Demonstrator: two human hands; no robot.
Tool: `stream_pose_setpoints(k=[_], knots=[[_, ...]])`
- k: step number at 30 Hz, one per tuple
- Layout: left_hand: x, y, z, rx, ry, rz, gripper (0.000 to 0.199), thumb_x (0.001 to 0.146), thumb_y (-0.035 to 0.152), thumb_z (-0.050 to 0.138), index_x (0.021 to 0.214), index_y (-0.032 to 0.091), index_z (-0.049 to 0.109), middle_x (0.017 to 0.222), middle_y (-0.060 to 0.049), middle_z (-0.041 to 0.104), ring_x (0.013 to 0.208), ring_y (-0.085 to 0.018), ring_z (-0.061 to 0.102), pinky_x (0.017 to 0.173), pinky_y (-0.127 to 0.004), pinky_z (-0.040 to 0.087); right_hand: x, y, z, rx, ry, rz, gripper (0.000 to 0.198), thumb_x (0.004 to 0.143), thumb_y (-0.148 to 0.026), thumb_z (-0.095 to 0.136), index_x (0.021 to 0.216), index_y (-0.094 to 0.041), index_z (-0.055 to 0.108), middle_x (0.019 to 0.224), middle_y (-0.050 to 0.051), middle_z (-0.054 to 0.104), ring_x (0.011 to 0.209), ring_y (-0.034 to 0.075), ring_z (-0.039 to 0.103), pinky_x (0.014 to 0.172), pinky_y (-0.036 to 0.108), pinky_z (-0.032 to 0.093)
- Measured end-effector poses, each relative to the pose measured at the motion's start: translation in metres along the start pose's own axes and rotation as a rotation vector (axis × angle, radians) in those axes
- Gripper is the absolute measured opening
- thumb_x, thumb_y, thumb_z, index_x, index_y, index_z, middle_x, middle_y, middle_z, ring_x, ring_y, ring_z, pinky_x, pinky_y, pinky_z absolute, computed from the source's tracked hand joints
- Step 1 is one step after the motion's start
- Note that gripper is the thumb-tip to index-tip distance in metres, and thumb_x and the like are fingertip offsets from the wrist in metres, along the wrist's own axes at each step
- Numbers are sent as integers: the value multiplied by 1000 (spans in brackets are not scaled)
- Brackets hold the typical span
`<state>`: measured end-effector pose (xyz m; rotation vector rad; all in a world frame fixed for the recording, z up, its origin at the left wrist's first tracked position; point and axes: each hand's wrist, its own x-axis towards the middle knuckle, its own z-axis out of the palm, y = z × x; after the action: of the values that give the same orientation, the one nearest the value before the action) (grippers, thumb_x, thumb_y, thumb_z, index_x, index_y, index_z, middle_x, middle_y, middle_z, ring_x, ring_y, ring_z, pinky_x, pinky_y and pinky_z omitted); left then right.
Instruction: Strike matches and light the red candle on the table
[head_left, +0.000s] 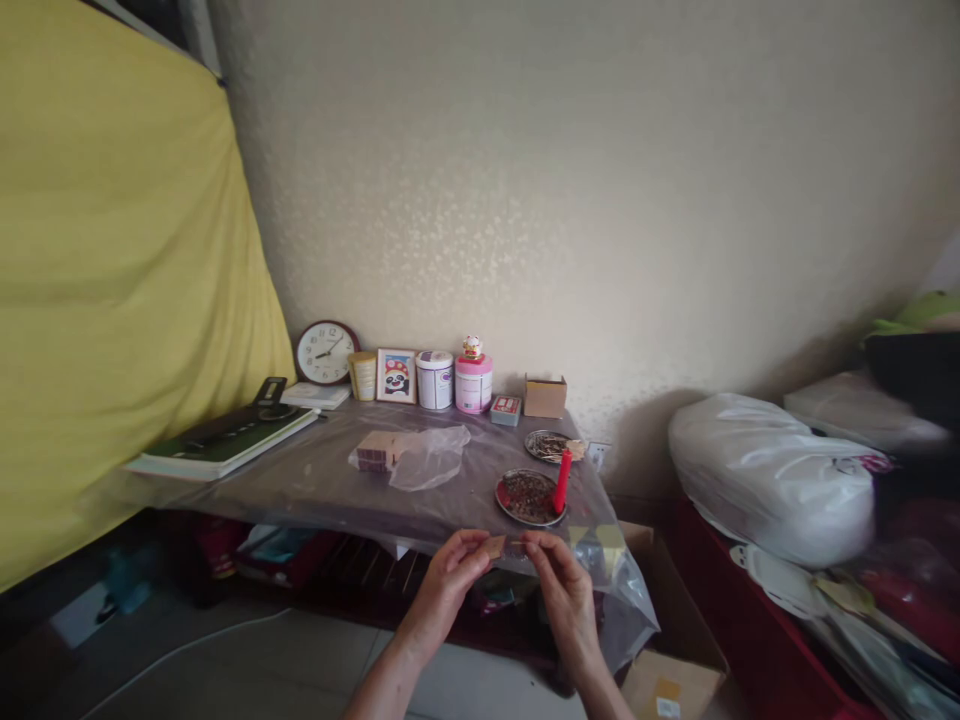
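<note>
Matchbox (pixel 494 546) sits pinched between the thumb and fingers of your left hand (pixel 457 564), near the front edge of the plastic-covered table (pixel 307 470). Your right hand (pixel 559 574) pinches a thin matchstick (pixel 517 543) close beside it, though you cannot tell whether they touch. Beyond your fingers, a red candle (pixel 563 482) stands slightly tilted at the right side of a round dish (pixel 529 523) of dark bits.
</note>
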<state>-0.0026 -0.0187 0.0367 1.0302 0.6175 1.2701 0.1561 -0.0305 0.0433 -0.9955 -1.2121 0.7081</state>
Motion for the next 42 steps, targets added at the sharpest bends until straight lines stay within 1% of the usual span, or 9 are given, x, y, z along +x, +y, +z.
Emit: stream_pose_setpoints(k=[3,6,11,15,20,27,34,42], knots=[[0,-1,0,0,1,5,25,73,28,65,96,18,62,101,-8,69,106,-26,57,94,-41,37,-3,0,2,-155,-40,-121,18,80,-33,58,87,-19,67,84,4,71,80,18,65,76,25,51],[1,-2,0,-1,5,10,25,72,29,67,94,18,64,101,-8,69,104,-26,58,94,-41,37,-5,-2,2,-271,-51,-217,18,82,-32,55,89,-19,66,84,5,70,80,17,66,75,24,51],[2,-3,0,51,-3,31,24,74,29,65,93,16,65,99,-9,70,101,-26,59,94,-40,37,-3,-4,0,-359,-62,-308,19,84,-34,53,85,-18,65,81,4,70,77,17,67,72,24,53],[2,-3,0,78,4,39,25,74,29,64,96,15,65,101,-10,70,102,-27,58,94,-40,37,-3,-3,-1,-372,-89,-335,21,85,-34,52,86,-19,65,81,4,70,75,16,67,71,22,53],[2,-2,1,77,9,31,28,73,30,66,96,15,66,99,-10,70,101,-28,59,93,-40,38,-3,6,-3,-393,-103,-350,19,85,-33,52,89,-20,65,86,3,70,82,16,67,75,21,53],[1,-2,0,28,-19,47,29,70,27,68,97,14,66,100,-11,70,101,-28,58,93,-40,38,-2,9,-4,-383,-110,-375,17,86,-31,52,89,-21,64,86,3,70,82,15,67,76,20,52],[4,-6,-1,33,-21,47,33,67,26,71,97,15,66,102,-12,69,103,-29,58,93,-40,38,-1,8,-5,-387,-114,-363,17,85,-33,52,88,-21,64,86,3,70,82,16,67,76,21,52],[5,-11,-4,67,-26,41,33,68,28,70,98,15,66,104,-12,69,102,-29,57,91,-40,39,-1,10,-7,-403,-128,-338,20,86,-35,51,90,-21,65,89,5,70,84,18,67,77,24,53]])
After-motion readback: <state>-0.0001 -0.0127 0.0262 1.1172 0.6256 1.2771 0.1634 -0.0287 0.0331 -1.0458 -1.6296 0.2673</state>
